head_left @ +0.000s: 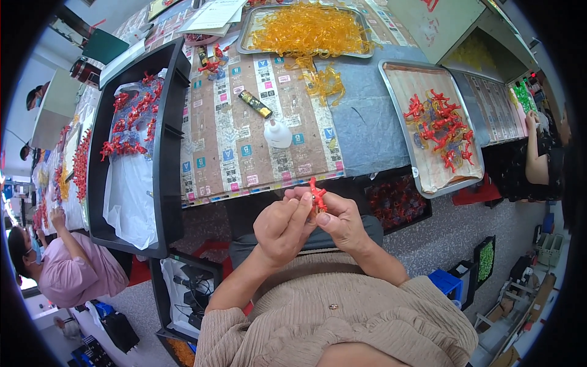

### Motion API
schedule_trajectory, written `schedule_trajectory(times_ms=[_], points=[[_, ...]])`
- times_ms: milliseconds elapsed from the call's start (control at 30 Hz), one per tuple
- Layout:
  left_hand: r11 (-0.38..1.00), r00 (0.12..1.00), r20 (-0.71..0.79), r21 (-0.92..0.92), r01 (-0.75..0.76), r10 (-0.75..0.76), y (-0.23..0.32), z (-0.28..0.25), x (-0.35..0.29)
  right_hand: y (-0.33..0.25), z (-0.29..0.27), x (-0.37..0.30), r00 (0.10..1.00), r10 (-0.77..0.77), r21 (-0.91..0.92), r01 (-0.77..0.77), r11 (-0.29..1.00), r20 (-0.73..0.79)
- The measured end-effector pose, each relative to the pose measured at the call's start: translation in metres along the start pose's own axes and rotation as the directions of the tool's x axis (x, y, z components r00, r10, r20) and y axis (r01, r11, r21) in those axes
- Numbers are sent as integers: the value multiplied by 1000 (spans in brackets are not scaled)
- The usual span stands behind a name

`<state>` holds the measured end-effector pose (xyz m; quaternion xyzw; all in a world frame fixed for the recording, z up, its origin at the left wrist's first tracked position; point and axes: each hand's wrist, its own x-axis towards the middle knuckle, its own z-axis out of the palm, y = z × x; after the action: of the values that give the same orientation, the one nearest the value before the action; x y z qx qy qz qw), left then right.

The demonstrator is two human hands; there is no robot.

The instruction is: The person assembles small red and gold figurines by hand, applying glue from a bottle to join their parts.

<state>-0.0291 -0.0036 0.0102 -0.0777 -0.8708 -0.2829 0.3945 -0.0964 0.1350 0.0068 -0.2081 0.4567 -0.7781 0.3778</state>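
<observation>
Just off the near edge of the counter [202, 131], above the seated person's lap, two bare hands meet around a small red branching piece [318, 197]. From where I stand, the left hand [278, 226] has its thumb and fingers bunched against one side of it, and the right hand [348, 226] pinches it from the other, thumb low and fingers curled behind; the fingertips partly hide it. Printed paper covers most of the counter, with a blue sheet [373, 122] toward its right side. Near the middle a black-and-gold tube [255, 104] lies slantwise, its lower end beside a white rounded bottle [278, 134]. Along the far edge sits a metal tray [243, 44] heaped with translucent yellow strips [312, 27], some trailing over the rim onto the counter. At the right edge a second tray [431, 179], lined with striped cloth or paper, carries a cluster of red and clear pieces [441, 131]. Along the left edge stands a long black crate [166, 183], more red and bluish pieces [131, 119] in its far half, crumpled white plastic [131, 211] in the near half. Beyond that crate sits a co-worker in a pink top [82, 272].
</observation>
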Motion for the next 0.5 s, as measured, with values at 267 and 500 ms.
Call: schedule_trajectory(times_ms=[267, 500], points=[[1000, 1000, 5, 19, 19, -19, 1, -2, -2, 1, 1, 0, 1000, 18, -11, -18, 1000, 17], [1000, 1000, -10, 8, 23, -23, 1, -1, -5, 1, 1, 0, 1000, 19, -42, -18, 999, 24]])
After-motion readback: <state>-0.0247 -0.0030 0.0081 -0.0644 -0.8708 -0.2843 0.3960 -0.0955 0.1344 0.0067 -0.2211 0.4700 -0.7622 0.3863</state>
